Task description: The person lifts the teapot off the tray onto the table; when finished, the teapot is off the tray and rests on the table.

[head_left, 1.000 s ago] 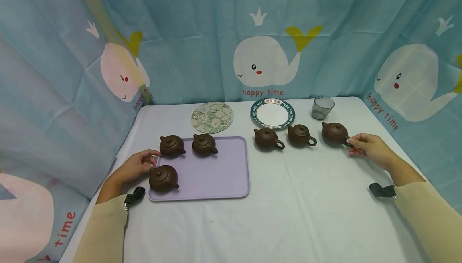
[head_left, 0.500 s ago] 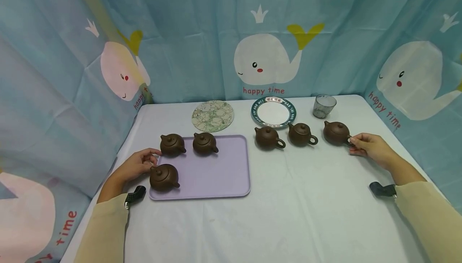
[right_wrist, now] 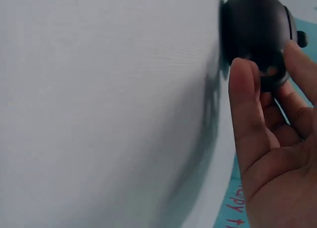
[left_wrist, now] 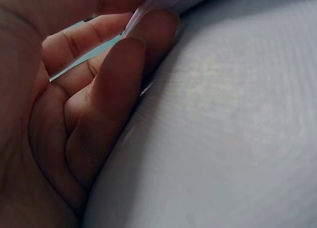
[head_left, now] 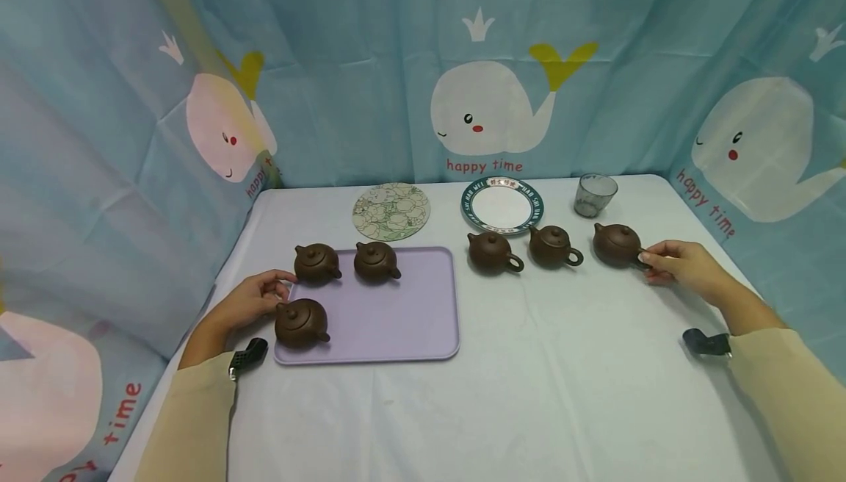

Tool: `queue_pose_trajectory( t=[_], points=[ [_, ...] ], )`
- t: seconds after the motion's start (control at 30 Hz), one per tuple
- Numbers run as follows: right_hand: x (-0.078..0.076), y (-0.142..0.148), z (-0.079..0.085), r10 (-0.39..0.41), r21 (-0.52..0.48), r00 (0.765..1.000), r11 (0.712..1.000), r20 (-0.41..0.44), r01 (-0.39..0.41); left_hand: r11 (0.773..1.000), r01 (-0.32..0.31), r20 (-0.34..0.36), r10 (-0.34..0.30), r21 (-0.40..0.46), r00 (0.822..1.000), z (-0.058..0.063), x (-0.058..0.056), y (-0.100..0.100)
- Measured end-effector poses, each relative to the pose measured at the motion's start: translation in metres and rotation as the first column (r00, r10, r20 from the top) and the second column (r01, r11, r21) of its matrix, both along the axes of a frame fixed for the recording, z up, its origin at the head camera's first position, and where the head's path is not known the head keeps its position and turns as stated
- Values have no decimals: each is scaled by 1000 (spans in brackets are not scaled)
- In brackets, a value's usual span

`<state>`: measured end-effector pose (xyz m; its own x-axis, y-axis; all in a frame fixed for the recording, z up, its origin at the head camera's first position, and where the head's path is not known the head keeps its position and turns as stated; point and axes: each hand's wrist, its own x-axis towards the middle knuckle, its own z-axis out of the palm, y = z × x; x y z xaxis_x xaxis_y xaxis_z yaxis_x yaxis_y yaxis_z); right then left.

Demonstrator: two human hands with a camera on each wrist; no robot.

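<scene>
Gripping the tray (head_left: pixel 396 313) by its left rim, the left hand (head_left: pixel 254 297) has its fingers (left_wrist: pixel 119 60) curled in at that edge; grip only partly visible. Whether the forefinger also touches a pot, cannot tell. On the tray: front-left teapot (head_left: pixel 300 326) by the left rim, rear-left teapot (head_left: pixel 317 265) at the rear corner, third teapot (head_left: pixel 377 263) beside it along the rear edge. All three upright. Just behind the tray: round floral mat (head_left: pixel 391 211), flat on the table (head_left: pixel 496 408). Right of the tray, on the table: fourth teapot (head_left: pixel 489 253), nearest; plate (head_left: pixel 502 205), farther back than the tray; fifth teapot (head_left: pixel 551 247); glass (head_left: pixel 595 197), also farther back; sixth teapot (head_left: pixel 617 245), well apart from the tray. Farthest right of the tray, the right hand (head_left: pixel 687 267) pinches the sixth teapot's handle, fingers nearly together; base appears to be on the table, slight lift not ruled out. Progress, judged from layout: about half done. Three of six pots are on the tray; three are off it, the sixth in hand, fourth and fifth unheld.
</scene>
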<state>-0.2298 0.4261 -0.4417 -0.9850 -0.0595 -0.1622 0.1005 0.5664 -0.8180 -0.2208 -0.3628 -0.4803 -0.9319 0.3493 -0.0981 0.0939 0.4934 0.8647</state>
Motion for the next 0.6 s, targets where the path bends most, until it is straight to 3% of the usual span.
queue_pose_trajectory(
  t=[0.17, 0.4, 0.6],
  points=[
    [-4, -2, 16, -64, 104, 996, 992, -56, 69, 1000, 11, -9, -11, 12, 1000, 0, 0, 0],
    [-5, -10, 35, -76, 93, 991, 992, -110, 86, 1000, 14, -19, -14, -6, 1000, 0, -1, 0],
    [-14, -48, 47, -58, 40, 990, 997, -125, 63, 1000, 7, -16, -7, -16, 1000, -1, 0, -1]
  ],
)
